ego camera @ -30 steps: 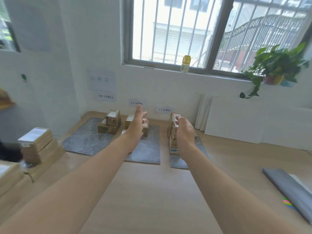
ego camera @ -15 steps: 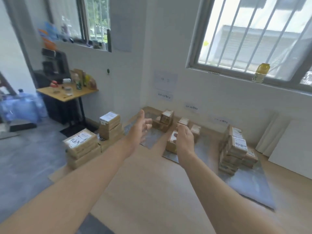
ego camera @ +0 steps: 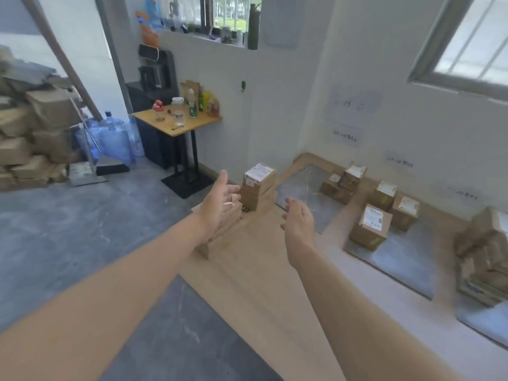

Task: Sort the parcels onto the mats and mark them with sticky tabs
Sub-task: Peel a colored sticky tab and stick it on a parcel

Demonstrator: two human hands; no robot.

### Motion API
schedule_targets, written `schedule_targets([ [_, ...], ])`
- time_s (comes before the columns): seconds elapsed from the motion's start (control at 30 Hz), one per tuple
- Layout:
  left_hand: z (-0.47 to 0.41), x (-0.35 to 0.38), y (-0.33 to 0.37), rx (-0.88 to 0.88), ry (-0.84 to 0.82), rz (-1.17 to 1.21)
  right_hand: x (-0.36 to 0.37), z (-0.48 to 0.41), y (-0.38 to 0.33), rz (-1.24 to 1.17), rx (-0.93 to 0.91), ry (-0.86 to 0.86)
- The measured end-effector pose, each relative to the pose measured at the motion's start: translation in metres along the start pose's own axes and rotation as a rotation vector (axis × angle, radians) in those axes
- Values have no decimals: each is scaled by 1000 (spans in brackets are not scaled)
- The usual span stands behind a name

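View now swings off the grey stone-pattern mats onto stacked brown cardboard parcels. Both left hand and right hand have fingers spread and empty, with the parcels just beyond the fingertips. Likely the next pickup.

Brown cardboard parcels with white labels — grey marbled mats with pale veins — light wood floor panel, mottled grey concrete floor.
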State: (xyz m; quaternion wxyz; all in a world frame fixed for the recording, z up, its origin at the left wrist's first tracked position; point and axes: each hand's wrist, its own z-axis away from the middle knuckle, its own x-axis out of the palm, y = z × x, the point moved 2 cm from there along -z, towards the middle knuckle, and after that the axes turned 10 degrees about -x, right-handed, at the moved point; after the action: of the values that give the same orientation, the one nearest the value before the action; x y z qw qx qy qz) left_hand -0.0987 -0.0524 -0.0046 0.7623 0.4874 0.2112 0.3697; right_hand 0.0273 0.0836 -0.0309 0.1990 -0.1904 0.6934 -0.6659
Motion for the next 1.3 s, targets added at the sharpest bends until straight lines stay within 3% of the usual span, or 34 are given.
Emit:
schedule_targets([
  [0.53, -143, -120, -54, -135, 189, 35, 138, -83, 122, 87, 235, -181],
  [0.93, -255, -167, -78, -263, 81, -58, 204, -100, 192, 137, 452, -78],
  [1.07, -275, -166, -83, -314, -56, -106, 221, -97, 196, 106, 465, -29],
  [1.3, -274, -158, -63, -341, -109, -197, 235, -91, 178, 47, 487, 119],
])
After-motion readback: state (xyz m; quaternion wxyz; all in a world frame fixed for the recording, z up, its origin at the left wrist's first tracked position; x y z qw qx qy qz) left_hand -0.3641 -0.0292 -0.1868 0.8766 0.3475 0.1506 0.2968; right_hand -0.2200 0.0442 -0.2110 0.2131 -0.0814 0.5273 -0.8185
